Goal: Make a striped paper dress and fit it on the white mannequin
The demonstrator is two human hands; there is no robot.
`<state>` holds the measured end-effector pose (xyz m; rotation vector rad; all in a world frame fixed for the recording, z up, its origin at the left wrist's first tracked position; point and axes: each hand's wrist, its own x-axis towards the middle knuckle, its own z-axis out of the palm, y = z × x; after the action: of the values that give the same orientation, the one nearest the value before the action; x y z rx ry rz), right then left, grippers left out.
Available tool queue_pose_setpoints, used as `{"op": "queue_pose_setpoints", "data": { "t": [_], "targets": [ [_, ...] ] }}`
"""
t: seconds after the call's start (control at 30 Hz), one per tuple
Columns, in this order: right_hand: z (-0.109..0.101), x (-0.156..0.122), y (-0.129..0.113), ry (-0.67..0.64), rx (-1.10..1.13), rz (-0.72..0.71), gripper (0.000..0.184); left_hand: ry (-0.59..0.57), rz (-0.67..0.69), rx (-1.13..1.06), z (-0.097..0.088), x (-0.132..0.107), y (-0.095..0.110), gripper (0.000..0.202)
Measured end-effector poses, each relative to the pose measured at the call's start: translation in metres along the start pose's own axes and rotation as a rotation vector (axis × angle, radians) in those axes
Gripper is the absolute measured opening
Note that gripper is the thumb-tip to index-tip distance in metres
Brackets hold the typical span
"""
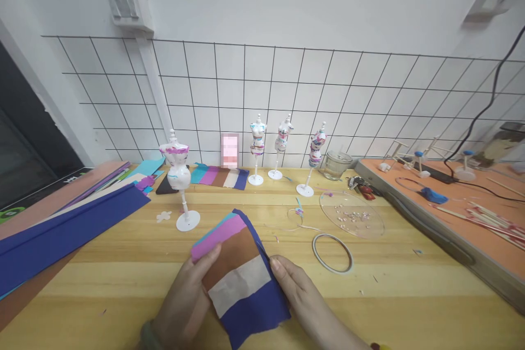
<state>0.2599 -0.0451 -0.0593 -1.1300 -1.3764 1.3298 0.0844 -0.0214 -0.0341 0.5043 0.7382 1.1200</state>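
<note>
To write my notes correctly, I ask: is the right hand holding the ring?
No, the right hand holds the edge of the striped sheet, while the ring lies apart on the table.

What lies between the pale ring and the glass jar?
In the head view, a clear round sheet with small shiny bits on it lies between the pale ring and the glass jar.
</note>
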Motion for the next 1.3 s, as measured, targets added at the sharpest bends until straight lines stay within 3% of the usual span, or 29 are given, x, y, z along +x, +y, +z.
{"op": "queue_pose_setpoints", "data": {
  "t": [0.4, 1.3],
  "targets": [
    [-0.0035, 0.0009, 0.0030, 0.016, 0.049, 0.018, 0.039, -0.024, 0.097, 0.068, -0.0050, 0.0023, -0.0042, 0.057],
    [-0.0010, 0.0016, 0.0014, 0.040, 0.074, 0.047, 0.043, -0.047, 0.059, 0.072, -0.0049, 0.0006, -0.0048, 0.058]
  ]
}}
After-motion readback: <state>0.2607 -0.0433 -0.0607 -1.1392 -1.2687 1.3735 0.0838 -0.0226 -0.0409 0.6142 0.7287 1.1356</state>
